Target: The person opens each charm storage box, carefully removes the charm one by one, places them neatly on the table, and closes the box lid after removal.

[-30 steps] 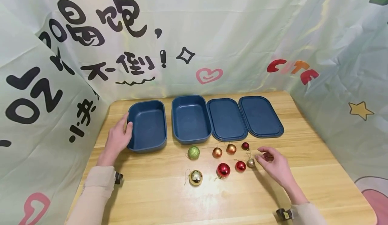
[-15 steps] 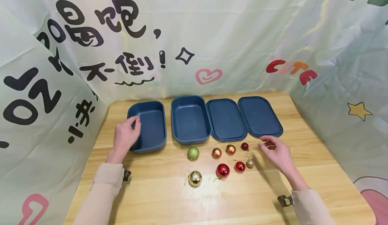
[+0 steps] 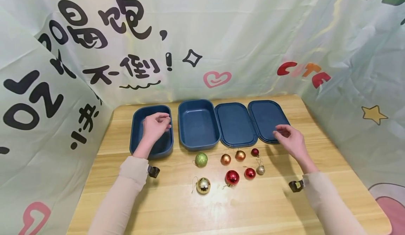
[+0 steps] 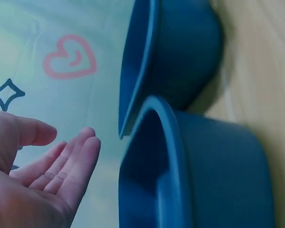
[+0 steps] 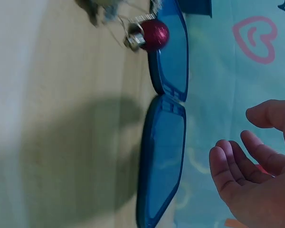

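My left hand (image 3: 155, 126) hovers over the leftmost blue box (image 3: 137, 129), fingers loosely bent. The left wrist view shows nothing between its thumb and fingers. Above the near right edge of the right-hand blue lid (image 3: 266, 118), my right hand (image 3: 291, 140) is held in the air, also with nothing in it. A second blue box (image 3: 199, 127) and another blue lid (image 3: 236, 124) stand between the hands. The dark red bauble (image 3: 255, 152) and small glittery gold bauble (image 3: 261, 170) lie on the table, left of the right hand's forearm.
More baubles lie in front of the boxes and lids: a glittery green one (image 3: 201, 159), two copper ones (image 3: 225, 159), two shiny red ones (image 3: 232, 177) and a shiny gold one (image 3: 203, 185). Printed cloth (image 3: 253, 52) surrounds the wooden table (image 3: 158, 199) at the back and sides.
My left hand has left the outer side of the leftmost box and moved right, over it. My right hand has gone from beside the small gold bauble forward to the right-hand lid.
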